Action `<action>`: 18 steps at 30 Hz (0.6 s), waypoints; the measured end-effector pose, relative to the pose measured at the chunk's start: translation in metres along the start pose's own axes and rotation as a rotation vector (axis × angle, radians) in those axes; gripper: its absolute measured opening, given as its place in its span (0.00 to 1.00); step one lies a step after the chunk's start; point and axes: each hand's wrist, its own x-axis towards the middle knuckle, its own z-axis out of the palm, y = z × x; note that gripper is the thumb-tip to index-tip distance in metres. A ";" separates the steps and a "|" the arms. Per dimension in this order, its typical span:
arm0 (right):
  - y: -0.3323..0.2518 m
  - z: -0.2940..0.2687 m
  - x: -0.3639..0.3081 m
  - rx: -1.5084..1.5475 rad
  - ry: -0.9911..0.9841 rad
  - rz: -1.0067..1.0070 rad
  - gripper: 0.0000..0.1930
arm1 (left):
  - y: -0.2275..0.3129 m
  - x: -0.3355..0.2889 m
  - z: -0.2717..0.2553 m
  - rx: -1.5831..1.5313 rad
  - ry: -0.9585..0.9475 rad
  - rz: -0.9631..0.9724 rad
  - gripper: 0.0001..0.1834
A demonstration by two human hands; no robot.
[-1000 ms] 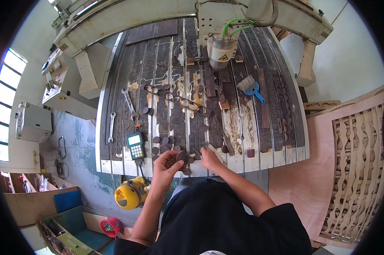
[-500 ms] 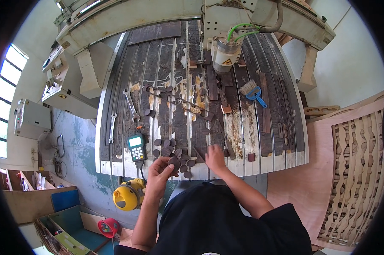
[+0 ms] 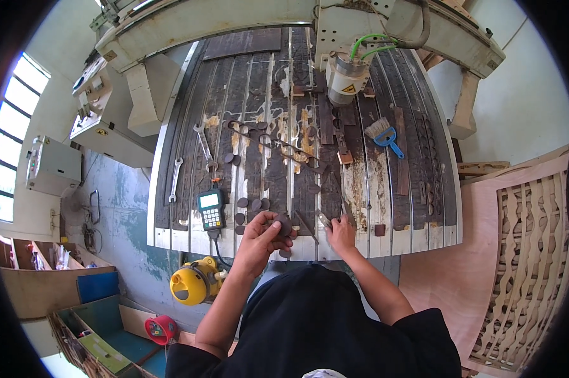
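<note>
Between the thumb and fingers of my left hand point(image 3: 259, 242) is a dark round wooden disc point(image 3: 284, 222), lifted over the near edge of the slotted machine bed point(image 3: 259, 252). Several similar discs point(image 3: 256, 204) lie just beyond that hand, some hidden behind it. My right hand point(image 3: 341, 236) is low over the bed to the right, its fingers closed around something small with a pale end point(image 3: 324, 220), too small to name. A thin dark stick point(image 3: 306, 225) lies slanted between my hands.
A handheld keypad controller point(image 3: 211, 209) lies left of the discs, with two wrenches point(image 3: 203, 145) beyond. The machine's spindle point(image 3: 346, 82) hangs over the far bed. A blue-handled brush point(image 3: 385, 137) lies at right. A yellow canister vacuum point(image 3: 193, 283) stands on the floor.
My left hand has moved right and away from me with the disc, now covering part of the pile. My right hand has shifted right, and a small pale-ended thing now shows at its fingers.
</note>
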 end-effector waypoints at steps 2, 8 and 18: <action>-0.005 0.001 -0.002 -0.076 0.063 -0.067 0.12 | 0.001 -0.003 0.003 0.005 0.018 -0.003 0.08; -0.006 0.005 0.002 0.101 0.218 -0.170 0.12 | 0.007 -0.011 0.009 -0.066 0.023 -0.046 0.08; -0.104 -0.170 0.007 0.897 0.040 -0.349 0.14 | 0.023 -0.023 0.027 -0.194 -0.031 -0.018 0.09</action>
